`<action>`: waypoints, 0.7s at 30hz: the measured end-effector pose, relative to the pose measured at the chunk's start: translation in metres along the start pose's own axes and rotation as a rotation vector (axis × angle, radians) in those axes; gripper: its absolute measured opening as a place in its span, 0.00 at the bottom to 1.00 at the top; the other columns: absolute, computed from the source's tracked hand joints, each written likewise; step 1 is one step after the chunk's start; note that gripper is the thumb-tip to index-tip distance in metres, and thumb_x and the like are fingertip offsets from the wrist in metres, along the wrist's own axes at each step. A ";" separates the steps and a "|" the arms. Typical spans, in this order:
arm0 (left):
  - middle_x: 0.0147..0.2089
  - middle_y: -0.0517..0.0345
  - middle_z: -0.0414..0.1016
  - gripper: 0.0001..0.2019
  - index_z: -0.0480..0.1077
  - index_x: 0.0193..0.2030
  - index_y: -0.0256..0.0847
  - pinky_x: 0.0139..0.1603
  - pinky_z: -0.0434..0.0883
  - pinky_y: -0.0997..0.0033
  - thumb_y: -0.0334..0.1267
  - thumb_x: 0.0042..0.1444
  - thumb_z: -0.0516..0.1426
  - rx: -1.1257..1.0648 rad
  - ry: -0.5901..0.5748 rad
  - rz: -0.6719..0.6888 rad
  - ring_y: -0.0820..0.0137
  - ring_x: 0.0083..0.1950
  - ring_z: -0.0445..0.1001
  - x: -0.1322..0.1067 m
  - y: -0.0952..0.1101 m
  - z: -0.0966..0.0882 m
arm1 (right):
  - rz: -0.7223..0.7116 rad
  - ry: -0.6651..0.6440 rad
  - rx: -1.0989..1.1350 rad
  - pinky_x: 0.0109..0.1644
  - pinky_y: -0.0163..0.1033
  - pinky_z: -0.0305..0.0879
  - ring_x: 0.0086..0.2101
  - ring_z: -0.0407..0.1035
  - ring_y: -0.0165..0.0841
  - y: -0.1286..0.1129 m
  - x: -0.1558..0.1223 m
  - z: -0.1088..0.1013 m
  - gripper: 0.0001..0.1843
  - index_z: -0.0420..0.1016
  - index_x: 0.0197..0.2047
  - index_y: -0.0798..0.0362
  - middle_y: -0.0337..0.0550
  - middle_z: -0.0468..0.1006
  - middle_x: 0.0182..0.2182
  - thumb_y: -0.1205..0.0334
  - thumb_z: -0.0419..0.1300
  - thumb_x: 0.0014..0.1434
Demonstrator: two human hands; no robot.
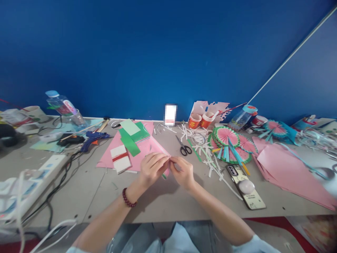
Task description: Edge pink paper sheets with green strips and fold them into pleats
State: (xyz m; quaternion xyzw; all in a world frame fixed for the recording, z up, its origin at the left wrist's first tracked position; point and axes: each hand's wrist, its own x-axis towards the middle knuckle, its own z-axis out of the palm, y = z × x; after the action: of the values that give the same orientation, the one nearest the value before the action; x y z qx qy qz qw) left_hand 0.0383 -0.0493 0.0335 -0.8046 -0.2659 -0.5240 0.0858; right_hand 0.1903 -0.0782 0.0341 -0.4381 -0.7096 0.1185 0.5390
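In the head view, my left hand (152, 167) and my right hand (183, 170) meet in front of me, fingertips pinched together. Between them is a small piece of pink paper with a green edge (165, 174), mostly hidden by the fingers. A large pink sheet (105, 160) lies flat under and behind my left hand. On it rest a dark green sheet (143, 130), a pale green sheet (130, 127), a green strip (131, 146) and a white block with a red band (120, 159). Dark-handled scissors (185, 150) lie beyond my right hand.
Pink-and-green paper fans (226, 137), a phone (247, 188) and pink sheets (289, 175) are to the right. White paper scraps (207, 154) lie nearer the middle. Two red cups (195, 120) stand behind. At left are a blue glue gun (92, 137), a bottle (61, 103) and a power strip (44, 179).
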 end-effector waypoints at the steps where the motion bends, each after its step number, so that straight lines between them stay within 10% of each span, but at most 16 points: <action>1: 0.37 0.55 0.78 0.12 0.70 0.47 0.42 0.40 0.72 0.69 0.28 0.55 0.59 0.000 0.005 -0.001 0.69 0.39 0.76 0.000 0.000 0.000 | 0.014 -0.009 0.000 0.36 0.35 0.70 0.29 0.73 0.31 0.000 0.000 0.000 0.13 0.78 0.37 0.50 0.42 0.79 0.28 0.67 0.51 0.60; 21: 0.35 0.56 0.76 0.05 0.70 0.39 0.41 0.38 0.73 0.68 0.29 0.56 0.57 -0.130 0.022 -0.164 0.70 0.37 0.74 0.006 0.000 0.002 | 0.125 -0.019 0.044 0.34 0.35 0.70 0.27 0.73 0.31 0.000 -0.001 0.003 0.11 0.79 0.35 0.50 0.43 0.81 0.28 0.64 0.54 0.58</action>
State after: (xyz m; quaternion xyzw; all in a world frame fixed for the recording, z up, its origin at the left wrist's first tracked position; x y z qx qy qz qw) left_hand 0.0414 -0.0469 0.0377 -0.7781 -0.2953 -0.5543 -0.0069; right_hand 0.1877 -0.0782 0.0327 -0.4687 -0.6831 0.1717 0.5331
